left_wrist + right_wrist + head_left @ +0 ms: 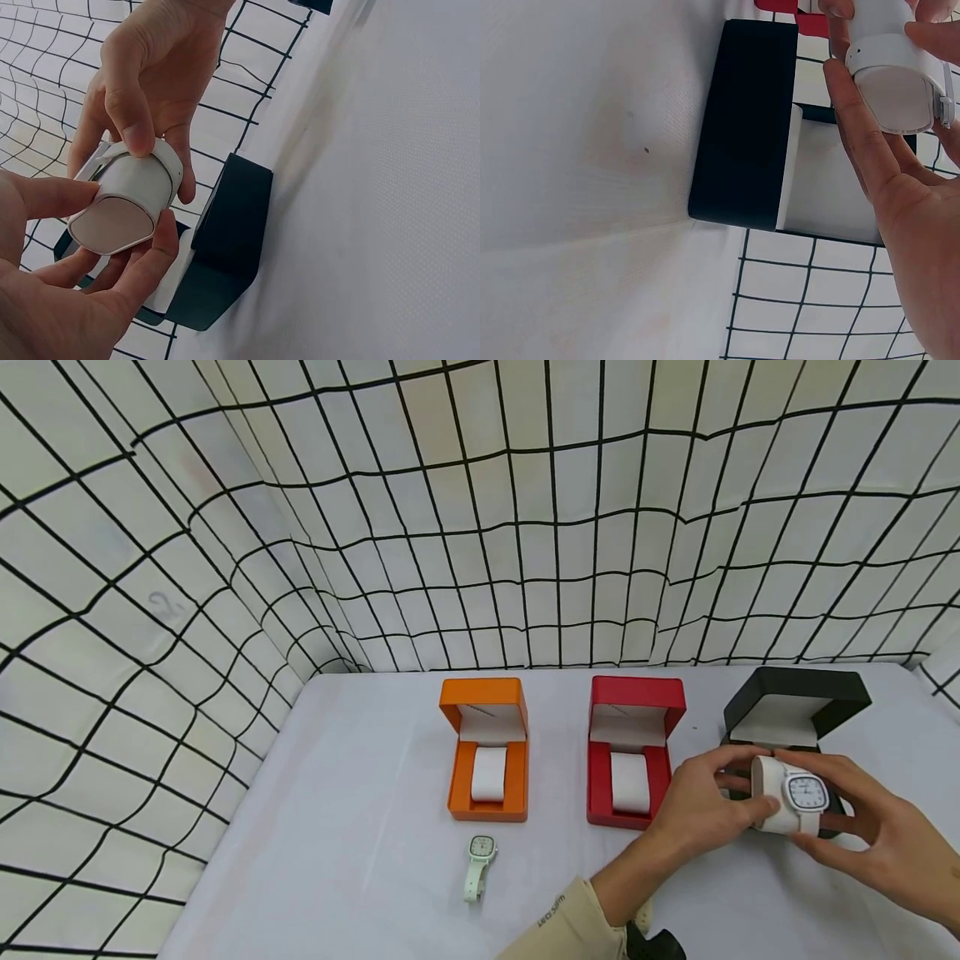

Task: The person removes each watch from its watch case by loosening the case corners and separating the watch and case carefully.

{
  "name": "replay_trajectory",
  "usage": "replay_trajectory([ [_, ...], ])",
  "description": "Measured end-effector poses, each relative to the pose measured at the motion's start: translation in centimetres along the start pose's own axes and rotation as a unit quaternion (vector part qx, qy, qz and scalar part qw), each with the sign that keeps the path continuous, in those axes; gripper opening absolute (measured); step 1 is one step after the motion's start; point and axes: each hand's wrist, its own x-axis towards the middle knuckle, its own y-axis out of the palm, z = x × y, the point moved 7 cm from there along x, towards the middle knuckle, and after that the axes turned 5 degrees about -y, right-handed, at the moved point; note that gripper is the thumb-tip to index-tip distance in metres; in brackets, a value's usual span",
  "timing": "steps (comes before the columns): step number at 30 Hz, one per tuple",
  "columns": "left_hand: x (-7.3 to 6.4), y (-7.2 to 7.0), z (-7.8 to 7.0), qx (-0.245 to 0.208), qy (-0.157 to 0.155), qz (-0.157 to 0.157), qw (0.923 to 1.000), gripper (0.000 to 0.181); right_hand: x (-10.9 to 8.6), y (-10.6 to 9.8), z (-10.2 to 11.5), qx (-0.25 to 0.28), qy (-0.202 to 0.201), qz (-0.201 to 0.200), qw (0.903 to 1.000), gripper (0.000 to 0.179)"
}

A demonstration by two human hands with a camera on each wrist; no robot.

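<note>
A white wristwatch (807, 792) with a squarish dial is wrapped around a white watch cushion (120, 217). My left hand (693, 806) pinches the cushion near its bare end, thumb on one side and fingers on the other. From the opposite end my right hand (877, 835) grips the watch strap and cushion, its thumb pressing on the strap in the left wrist view. Both hands hold the piece in front of the open black box (851, 697), whose pale lining shows in the right wrist view (829, 180). Fingers and cushion hide much of the box's base.
To the left stand an open red box (637, 697) and an open orange box (482, 692), each with a white cushion inside. A pale green watch (477, 867) lies on the white table (337, 827) before the orange box. Black netting (525, 527) hangs behind.
</note>
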Motion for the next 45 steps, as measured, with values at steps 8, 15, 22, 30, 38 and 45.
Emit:
replay_trajectory([
  [8,0.0,-0.1,0.1,-0.008,0.001,0.003,1.0000,0.045,-0.2,0.1,-0.4,-0.005,0.011,0.007,0.9999,0.102],
  [15,0.0,-0.2,0.2,-0.013,-0.014,0.002,0.9998,0.044,-0.2,0.1,-0.5,0.008,0.002,0.011,0.9999,0.102],
  [22,0.1,-0.1,0.3,-0.031,-0.021,0.011,0.9992,0.044,-0.4,0.0,-0.7,0.030,-0.002,0.012,0.9995,0.104],
  [30,0.1,0.0,0.4,-0.038,-0.025,0.016,0.9989,0.043,-0.4,-0.1,-1.1,0.052,0.009,0.022,0.9984,0.104],
  [38,0.2,0.0,0.3,-0.042,-0.028,0.024,0.9984,0.044,-0.5,-0.1,-1.4,0.065,0.017,0.021,0.9975,0.102],
  [45,0.2,0.0,0.2,-0.037,-0.022,0.032,0.9986,0.044,-0.7,-0.1,-2.4,0.061,0.048,0.030,0.9965,0.101],
])
